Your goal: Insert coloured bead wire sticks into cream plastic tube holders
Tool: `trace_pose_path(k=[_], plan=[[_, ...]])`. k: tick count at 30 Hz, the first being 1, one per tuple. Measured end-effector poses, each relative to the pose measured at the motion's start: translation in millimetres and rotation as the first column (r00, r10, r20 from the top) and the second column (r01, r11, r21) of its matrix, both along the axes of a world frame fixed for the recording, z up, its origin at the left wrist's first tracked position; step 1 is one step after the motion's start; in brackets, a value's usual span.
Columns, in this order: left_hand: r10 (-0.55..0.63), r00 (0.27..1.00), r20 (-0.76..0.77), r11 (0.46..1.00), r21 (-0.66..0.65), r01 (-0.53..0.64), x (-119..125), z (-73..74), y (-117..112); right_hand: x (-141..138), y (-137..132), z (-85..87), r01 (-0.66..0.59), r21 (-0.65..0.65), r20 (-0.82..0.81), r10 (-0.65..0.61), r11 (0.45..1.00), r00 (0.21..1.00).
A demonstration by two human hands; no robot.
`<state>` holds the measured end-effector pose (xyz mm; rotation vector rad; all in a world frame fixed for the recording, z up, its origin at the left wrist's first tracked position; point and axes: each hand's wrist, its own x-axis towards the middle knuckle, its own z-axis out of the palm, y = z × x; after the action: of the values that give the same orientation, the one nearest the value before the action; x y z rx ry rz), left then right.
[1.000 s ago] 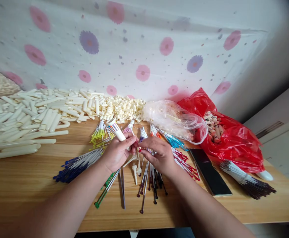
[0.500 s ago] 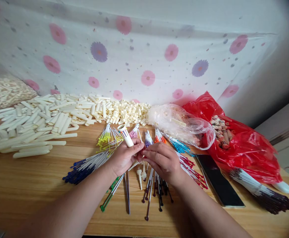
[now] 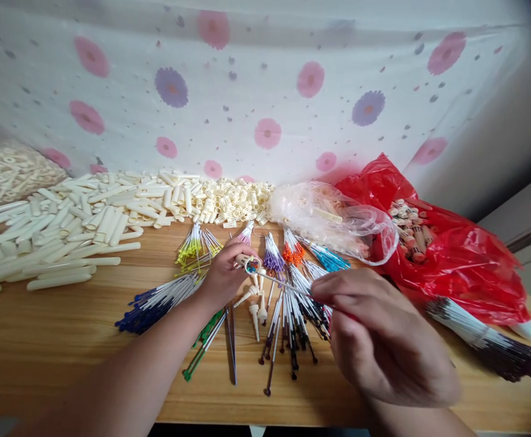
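My left hand (image 3: 224,276) is closed around a cream multicolour pen barrel (image 3: 252,264), its open end turned toward me with coloured bits inside. Closer to the camera, my right hand (image 3: 386,337) is slightly blurred and pinches a thin pale pen refill (image 3: 287,285). The refill's far end meets the barrel's opening; whether it is inside, I cannot tell. Below the barrel lie several cream pointed pen tips (image 3: 255,318) and dark tweezers (image 3: 232,349). Around them fan out refills with blue ends (image 3: 156,303), green ends (image 3: 201,349), purple ends (image 3: 273,252) and orange ends (image 3: 293,246).
White pen tubes (image 3: 69,224) are heaped at the left, beside short cream clips (image 3: 233,200). A clear plastic bag (image 3: 329,218) and a red bag (image 3: 465,261) of printed pieces stand at the back right. A bundle of dark-ended refills (image 3: 488,340) lies at the right edge.
My right hand has drawn away from the left toward the camera and right, with a refill in its fingers. The barrel has tipped so its open end faces me.
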<state>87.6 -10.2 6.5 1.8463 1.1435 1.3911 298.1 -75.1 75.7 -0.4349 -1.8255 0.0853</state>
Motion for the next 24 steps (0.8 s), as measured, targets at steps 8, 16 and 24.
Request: trace_pose_path(k=[8,16,24], plan=[[-0.006,0.998,-0.055,1.0,0.028,0.008,2,2.7,-1,-9,-1,3.0,0.043,-0.004,0.005,-0.043,0.999,0.999],[0.008,0.995,-0.103,0.997,0.075,0.0,5,3.1,-2,-20,9,-5.9,0.051,0.044,0.014,-0.052,0.998,0.999],[0.121,0.983,-0.136,0.98,0.174,-0.097,2,-0.7,0,-34,25,-21.8,0.051,-0.018,-0.11,-0.053,0.999,0.993]])
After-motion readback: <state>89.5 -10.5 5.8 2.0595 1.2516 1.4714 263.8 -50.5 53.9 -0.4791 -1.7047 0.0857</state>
